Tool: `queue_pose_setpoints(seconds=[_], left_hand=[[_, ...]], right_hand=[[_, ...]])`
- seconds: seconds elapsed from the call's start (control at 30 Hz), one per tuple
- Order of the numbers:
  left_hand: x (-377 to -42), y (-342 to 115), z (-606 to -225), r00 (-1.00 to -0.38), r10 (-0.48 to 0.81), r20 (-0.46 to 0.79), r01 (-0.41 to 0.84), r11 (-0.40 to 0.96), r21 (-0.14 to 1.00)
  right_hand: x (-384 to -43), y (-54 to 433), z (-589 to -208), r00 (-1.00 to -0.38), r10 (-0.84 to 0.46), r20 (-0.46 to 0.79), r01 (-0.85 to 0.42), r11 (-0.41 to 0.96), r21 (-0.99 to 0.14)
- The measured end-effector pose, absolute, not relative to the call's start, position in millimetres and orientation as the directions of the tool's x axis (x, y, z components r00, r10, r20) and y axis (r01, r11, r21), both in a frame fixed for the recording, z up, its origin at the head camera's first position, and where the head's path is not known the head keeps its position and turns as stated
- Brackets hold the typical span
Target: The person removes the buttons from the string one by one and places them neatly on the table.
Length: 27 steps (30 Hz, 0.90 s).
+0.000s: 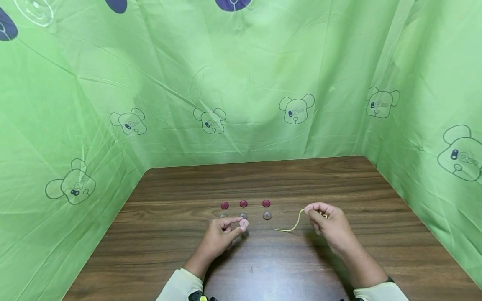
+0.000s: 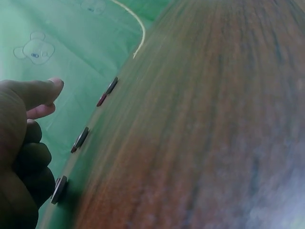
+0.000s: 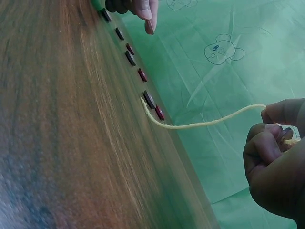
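Between thumb and forefinger my left hand (image 1: 219, 237) pinches a pale pink button (image 1: 244, 223), held up above the table with its face showing. To the right, my right hand (image 1: 331, 225) pinches a thin yellow cord (image 1: 297, 223); one end hangs down to the left, and the rest is bunched in the palm. In the right wrist view, the cord (image 3: 205, 125) dips in a curve from the fingertips. Behind the left hand lie three dark red buttons (image 1: 243, 203) in a row, with grey-brown buttons (image 1: 267, 215) in a nearer row, partly hidden by that hand.
The brown wood-grain table (image 1: 180, 188) extends around both hands. Green cloth (image 1: 248, 138) printed with bear heads hangs along its back and sides. Light glares off the tabletop at the near middle.
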<state>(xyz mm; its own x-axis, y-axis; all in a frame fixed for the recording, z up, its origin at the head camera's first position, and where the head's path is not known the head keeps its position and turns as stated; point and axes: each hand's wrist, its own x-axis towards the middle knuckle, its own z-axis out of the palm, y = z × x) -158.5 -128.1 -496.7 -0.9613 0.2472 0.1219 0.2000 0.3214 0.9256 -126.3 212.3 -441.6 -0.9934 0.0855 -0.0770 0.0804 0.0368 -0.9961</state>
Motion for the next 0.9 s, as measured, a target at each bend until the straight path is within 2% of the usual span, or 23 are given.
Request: queue_pose_setpoints(seconds=[0.37, 0.9], left_hand=[[-160.1, -128.6, -499.1, -0.963, 0.217, 0.159, 0.243, 0.450, 0.859], [-159.0, -127.6, -497.7, -0.943, 0.236, 0.233, 0.323, 0.501, 0.803]], right_hand=[[-125.6, 212.4, -442.4, -0.993, 0.084, -0.086, 0.089, 0.036, -0.995], [-126.7, 213.7, -441.6, -0.993, 0.078, -0.091, 0.094, 0.043, -0.995]])
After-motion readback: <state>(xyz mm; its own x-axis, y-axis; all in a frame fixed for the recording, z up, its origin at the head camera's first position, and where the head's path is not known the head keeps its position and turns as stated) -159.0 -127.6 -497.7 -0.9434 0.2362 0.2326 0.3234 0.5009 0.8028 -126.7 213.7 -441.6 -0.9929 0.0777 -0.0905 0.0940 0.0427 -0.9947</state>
